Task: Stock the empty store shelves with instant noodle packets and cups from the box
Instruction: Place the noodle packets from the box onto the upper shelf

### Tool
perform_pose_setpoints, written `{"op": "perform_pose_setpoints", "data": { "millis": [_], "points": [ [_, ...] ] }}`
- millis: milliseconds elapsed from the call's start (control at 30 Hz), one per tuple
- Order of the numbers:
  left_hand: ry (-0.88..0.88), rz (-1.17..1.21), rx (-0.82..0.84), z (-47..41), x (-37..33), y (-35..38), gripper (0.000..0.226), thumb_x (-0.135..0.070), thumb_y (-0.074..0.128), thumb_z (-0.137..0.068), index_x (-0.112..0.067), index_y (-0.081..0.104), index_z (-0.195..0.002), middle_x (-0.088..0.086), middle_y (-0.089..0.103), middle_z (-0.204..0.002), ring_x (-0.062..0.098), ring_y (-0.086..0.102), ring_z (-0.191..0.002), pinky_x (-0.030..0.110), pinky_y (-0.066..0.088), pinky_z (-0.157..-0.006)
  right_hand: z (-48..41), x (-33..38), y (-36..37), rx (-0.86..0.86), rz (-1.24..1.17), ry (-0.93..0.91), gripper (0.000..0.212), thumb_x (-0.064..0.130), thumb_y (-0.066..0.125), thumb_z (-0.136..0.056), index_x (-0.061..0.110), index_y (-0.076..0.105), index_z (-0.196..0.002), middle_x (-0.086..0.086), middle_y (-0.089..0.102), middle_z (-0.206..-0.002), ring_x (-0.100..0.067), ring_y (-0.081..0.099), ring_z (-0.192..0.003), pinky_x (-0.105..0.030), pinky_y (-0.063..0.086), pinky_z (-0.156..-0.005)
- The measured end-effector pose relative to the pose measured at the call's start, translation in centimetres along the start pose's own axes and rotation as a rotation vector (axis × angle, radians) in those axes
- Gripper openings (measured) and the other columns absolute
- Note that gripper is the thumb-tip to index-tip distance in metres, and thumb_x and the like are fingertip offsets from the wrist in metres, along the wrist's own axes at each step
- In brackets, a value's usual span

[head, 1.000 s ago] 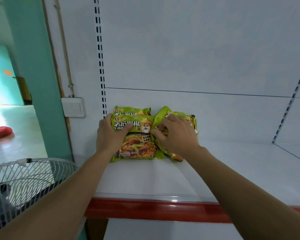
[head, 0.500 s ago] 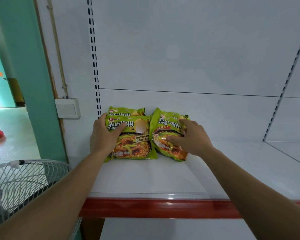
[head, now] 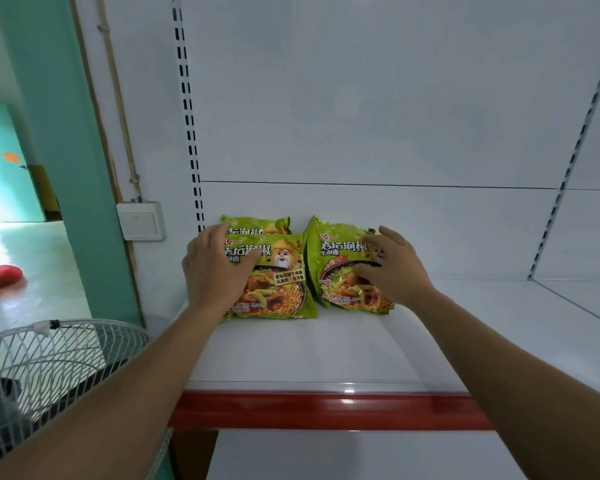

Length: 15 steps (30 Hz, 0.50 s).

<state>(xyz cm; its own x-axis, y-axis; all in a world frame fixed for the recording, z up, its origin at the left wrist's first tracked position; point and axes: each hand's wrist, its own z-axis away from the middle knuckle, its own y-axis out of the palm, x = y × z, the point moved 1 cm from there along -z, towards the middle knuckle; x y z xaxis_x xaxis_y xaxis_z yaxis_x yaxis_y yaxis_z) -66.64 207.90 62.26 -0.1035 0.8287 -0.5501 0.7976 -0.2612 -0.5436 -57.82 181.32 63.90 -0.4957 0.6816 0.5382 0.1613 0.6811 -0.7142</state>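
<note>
Three green instant noodle packets stand at the back left of the white shelf [head: 309,351]. Two form a stack: a front packet [head: 281,282] with another packet [head: 257,224] peeking out behind it. My left hand [head: 215,268] rests flat over the stack's left side, thumb across the front packet. A third packet [head: 336,261] leans upright just to the right, nearly touching the stack. My right hand [head: 394,268] lies on that packet's right half with fingers spread and relaxed. The box is out of view.
The shelf has a red front edge [head: 326,408], and a lower shelf [head: 326,455] sits beneath it. A white wire fan guard [head: 49,362] stands at the lower left. A wall switch [head: 141,221] and a teal pillar [head: 66,133] flank the left side.
My right hand has slid rightward across the right packet and its fingers have opened out. That packet now stands more upright with its front showing. My left hand stays on the stack.
</note>
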Motion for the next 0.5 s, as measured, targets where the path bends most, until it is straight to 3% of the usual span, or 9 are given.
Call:
{"op": "perform_pose_setpoints", "data": {
  "millis": [167,267,300,400,500],
  "points": [
    [0.214,0.045,-0.036,1.4,-3.1,-0.6,0.039,-0.034,0.064,-0.092,-0.019,0.060,-0.127,0.000,0.057,-0.133,0.020,0.044,-0.128,0.036,0.031,-0.106,0.5,-0.3,-0.6,-0.108,-0.007,0.017,0.046,0.027,0.065,-0.087,0.021,0.057,-0.132,0.001,0.049,-0.139,-0.021,0.043,-0.129,-0.036,0.041,-0.100],
    [0.200,0.155,0.121,2.7,-5.8,-0.3,0.021,-0.037,0.059,-0.094,-0.026,0.065,-0.110,-0.010,0.066,-0.111,0.007,0.060,-0.099,0.024,0.048,-0.083,0.5,-0.8,-1.4,-0.120,0.005,0.077,0.043,0.031,0.063,-0.089,0.021,0.057,-0.131,0.001,0.052,-0.134,-0.019,0.051,-0.121,-0.033,0.044,-0.090],
    [0.180,0.171,0.189,3.3,-6.8,0.0,0.015,-0.040,0.058,-0.094,-0.030,0.064,-0.103,-0.013,0.067,-0.101,0.004,0.061,-0.090,0.026,0.053,-0.077,0.6,-1.0,-1.8,-0.109,0.016,0.096,0.043,0.035,0.063,-0.090,0.022,0.057,-0.131,0.001,0.053,-0.133,-0.018,0.053,-0.118,-0.031,0.044,-0.087],
    [0.180,0.238,0.361,5.1,-9.8,0.8,0.014,-0.043,0.059,-0.093,-0.030,0.063,-0.089,-0.015,0.065,-0.082,0.005,0.062,-0.079,0.033,0.056,-0.073,1.0,-1.8,-3.2,-0.074,0.061,0.149,0.045,0.042,0.064,-0.089,0.023,0.057,-0.129,0.003,0.056,-0.130,-0.018,0.057,-0.113,-0.032,0.046,-0.087],
    [0.234,0.260,0.495,7.0,-13.5,1.6,0.016,-0.042,0.061,-0.092,-0.027,0.064,-0.087,-0.014,0.063,-0.075,0.008,0.062,-0.077,0.030,0.052,-0.072,1.9,-3.2,-5.4,-0.052,0.131,0.226,0.042,0.036,0.062,-0.088,0.024,0.057,-0.128,0.003,0.058,-0.130,-0.021,0.057,-0.114,-0.033,0.047,-0.090]
  ]
}}
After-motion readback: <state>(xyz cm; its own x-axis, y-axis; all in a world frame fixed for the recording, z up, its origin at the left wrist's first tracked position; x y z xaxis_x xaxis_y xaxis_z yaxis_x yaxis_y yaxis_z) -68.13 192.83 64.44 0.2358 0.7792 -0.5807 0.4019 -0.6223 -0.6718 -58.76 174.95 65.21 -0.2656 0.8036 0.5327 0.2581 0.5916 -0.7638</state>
